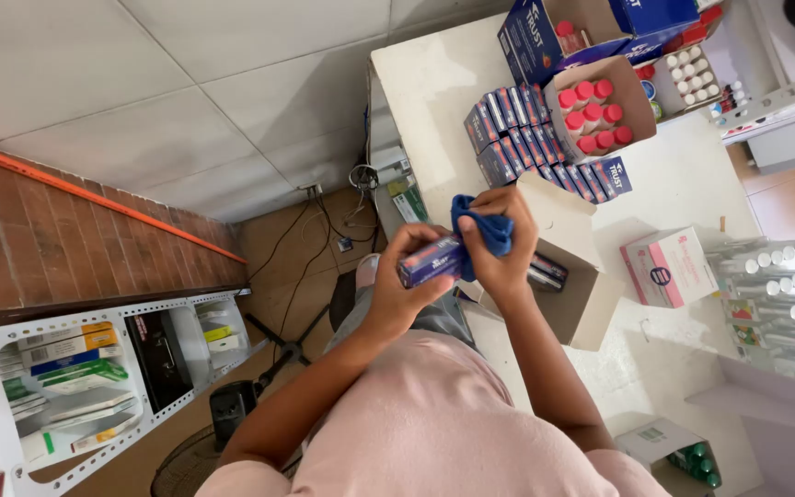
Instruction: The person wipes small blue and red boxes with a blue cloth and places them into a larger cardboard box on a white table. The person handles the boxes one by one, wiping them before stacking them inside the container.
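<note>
left hand [407, 276] clamped on small blue box [432, 260] | right hand [499, 244] clamped on blue cloth [482, 230], pressed against box above counter [434, 83] edge | wiped boxes apparently rowed [531, 138]; more in open carton [568, 253]

One small dark-blue carton [430, 261] and one blue cloth [482, 230] in two hands. Seven red-capped bottles [593, 115] in one open cardboard box [632, 92]. One pink-and-white carton [666, 267] on the worktop [683, 184]. One large open cardboard box [572, 267]. Blue cartons in rows [531, 138]: count uncertain, partly overlapping.
</note>
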